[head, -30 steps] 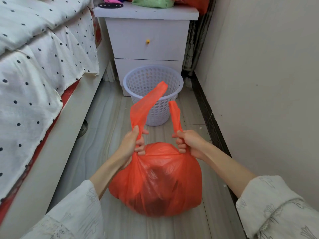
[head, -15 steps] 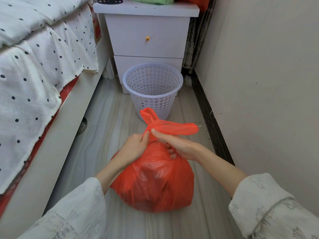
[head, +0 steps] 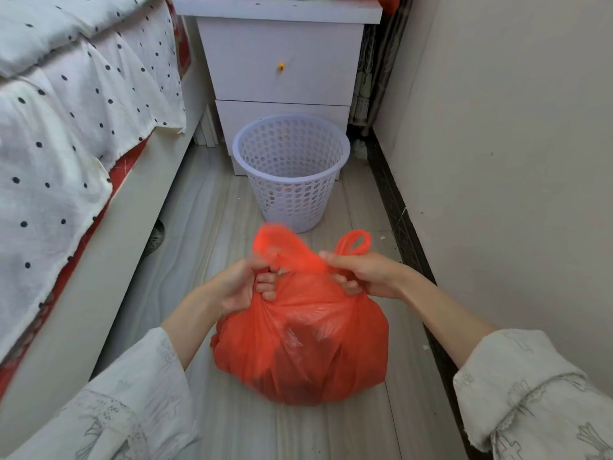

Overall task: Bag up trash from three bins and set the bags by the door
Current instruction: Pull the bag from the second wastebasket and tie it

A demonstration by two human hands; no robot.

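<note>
Head view: one orange bag (head: 300, 343) sits on the floor (head: 205, 207) between the bed (head: 83, 111) and the wall (head: 514, 161), filled and rounded, with dark contents showing dimly through the plastic.

1. Left hand (head: 240, 287): fingers clenched round the gathered plastic at the bag's neck, on its left side. The handle loop above this hand is blurred.
2. Right hand (head: 363, 273): fingers pinch the other handle (head: 353, 242), whose loop stands up just beyond the knuckles.
3. The two handles cross between the hands. Whether a knot is already formed cannot be told.

Task status, judged from this layout:
- The white perforated bin (head: 292, 171) stands in front of the nightstand (head: 282, 54), unlined and apparently emptied; faint colour near its base may be a scrap.
- Closing this bag is in hand and looks nearly complete.
- No door, no second or third bin, and no other bag are visible. Carrying this bag to the door is still outstanding, and the state of the other bins cannot be assessed.
</note>
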